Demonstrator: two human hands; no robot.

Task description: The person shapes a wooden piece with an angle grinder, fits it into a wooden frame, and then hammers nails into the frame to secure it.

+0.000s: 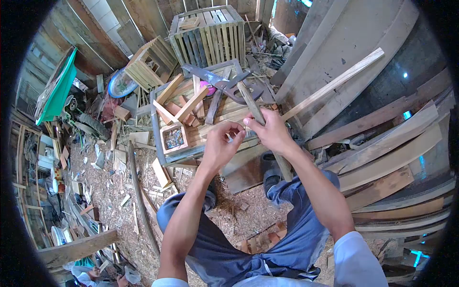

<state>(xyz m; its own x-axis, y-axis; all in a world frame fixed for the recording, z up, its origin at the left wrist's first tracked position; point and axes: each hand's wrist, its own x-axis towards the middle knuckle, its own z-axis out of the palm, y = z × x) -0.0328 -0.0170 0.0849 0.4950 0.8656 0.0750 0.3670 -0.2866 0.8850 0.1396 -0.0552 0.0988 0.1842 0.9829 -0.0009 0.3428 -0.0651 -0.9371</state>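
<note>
My right hand is closed around the wooden handle of a hammer. Its dark metal head points away from me, and the handle runs on below my fist. Just beside it, my left hand has its thumb and fingers curled together in a pinch; whatever may be between them is too small to make out. Both hands are above the near edge of a low slatted wooden bench. A handsaw lies on the bench behind the hammer head. To the left sits a small wooden box of nails.
Wood offcuts and a pink object lie on the bench. Slatted crates stand behind it. Long boards lean at the right, with a light wooden strip. Shavings and scraps cover the floor.
</note>
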